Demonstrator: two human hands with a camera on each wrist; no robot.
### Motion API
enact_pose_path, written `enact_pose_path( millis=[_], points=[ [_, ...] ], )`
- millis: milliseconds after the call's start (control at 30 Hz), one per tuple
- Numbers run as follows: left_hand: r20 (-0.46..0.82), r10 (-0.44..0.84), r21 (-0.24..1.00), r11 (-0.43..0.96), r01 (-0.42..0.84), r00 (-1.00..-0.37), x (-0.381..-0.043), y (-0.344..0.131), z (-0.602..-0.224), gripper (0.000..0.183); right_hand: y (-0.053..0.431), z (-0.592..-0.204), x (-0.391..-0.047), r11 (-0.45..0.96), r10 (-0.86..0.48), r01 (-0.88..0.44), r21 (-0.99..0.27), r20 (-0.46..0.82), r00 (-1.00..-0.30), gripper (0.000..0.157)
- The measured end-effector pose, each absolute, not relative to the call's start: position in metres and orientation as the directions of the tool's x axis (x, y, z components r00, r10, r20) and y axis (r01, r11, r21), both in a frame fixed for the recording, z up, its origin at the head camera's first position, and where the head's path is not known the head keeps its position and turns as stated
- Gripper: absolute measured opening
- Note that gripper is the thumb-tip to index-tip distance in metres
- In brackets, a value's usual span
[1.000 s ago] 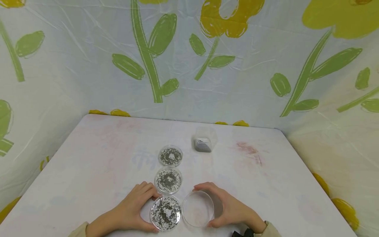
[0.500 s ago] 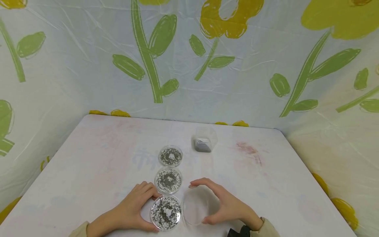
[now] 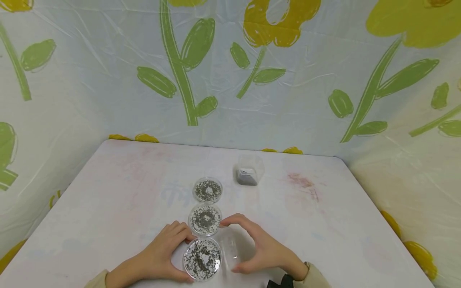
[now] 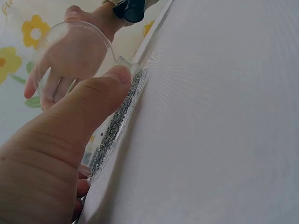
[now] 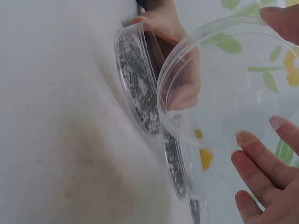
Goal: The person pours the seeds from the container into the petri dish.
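Note:
A round clear petri dish (image 3: 202,259) with dark seed-like grains sits nearest the person on the table. My left hand (image 3: 167,252) holds it from the left, thumb at the near rim and fingers at the far side; the thumb (image 4: 100,91) shows along the rim in the left wrist view. Beside the dish, a clear petri dish lid (image 3: 229,249) is tipped steeply on edge, its rim close to the dish's right side. My right hand (image 3: 264,248) grips this lid between thumb and fingertips. In the right wrist view the see-through lid (image 5: 219,88) overlaps the dish.
Two more grain-filled petri dishes stand in line behind: a middle one (image 3: 205,219) and a far one (image 3: 207,189). A clear angular container (image 3: 247,176) with dark contents stands farther back. A flower-print sheet (image 3: 288,96) hangs around the white table (image 3: 119,192).
My right hand has moved left with the lid, which has turned from facing up to steeply on edge, toward the near dish. My left hand stays on that dish.

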State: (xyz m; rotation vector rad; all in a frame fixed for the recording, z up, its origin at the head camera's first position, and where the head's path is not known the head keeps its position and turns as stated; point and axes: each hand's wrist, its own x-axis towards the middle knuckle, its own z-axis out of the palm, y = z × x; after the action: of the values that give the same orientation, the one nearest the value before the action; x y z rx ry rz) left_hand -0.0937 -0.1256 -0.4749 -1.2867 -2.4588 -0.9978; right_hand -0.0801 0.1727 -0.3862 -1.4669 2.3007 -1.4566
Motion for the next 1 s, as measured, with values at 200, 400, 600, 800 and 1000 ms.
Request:
enact_pose_path(
  millis=[200,400,600,800,1000],
  points=[
    [0.46,0.658,0.473,0.386,0.792,-0.596,-0.094,-0.126,-0.475,0.072,0.16,-0.388,-0.081,0.101,-0.732,-0.683,-0.723,0.41,-0.543,0.084],
    [0.462,0.661,0.467,0.386,0.796,-0.591,-0.094,-0.126,-0.474,0.072,0.154,-0.411,-0.088,0.094,-0.735,-0.699,-0.709,0.424,-0.529,0.086],
    [0.449,0.66,0.471,0.398,0.787,-0.602,-0.094,-0.126,-0.475,0.072,0.146,-0.423,-0.091,0.126,-0.746,-0.666,-0.736,0.372,-0.552,0.086],
    [0.479,0.67,0.451,0.367,0.814,-0.567,-0.095,-0.127,-0.476,0.071,0.136,-0.425,-0.088,0.176,-0.749,-0.621,-0.764,0.305,-0.588,0.085],
    [0.477,0.662,0.457,0.375,0.806,-0.579,-0.096,-0.127,-0.477,0.068,0.128,-0.429,-0.086,0.219,-0.763,-0.608,-0.763,0.254,-0.594,0.084]
  ],
)
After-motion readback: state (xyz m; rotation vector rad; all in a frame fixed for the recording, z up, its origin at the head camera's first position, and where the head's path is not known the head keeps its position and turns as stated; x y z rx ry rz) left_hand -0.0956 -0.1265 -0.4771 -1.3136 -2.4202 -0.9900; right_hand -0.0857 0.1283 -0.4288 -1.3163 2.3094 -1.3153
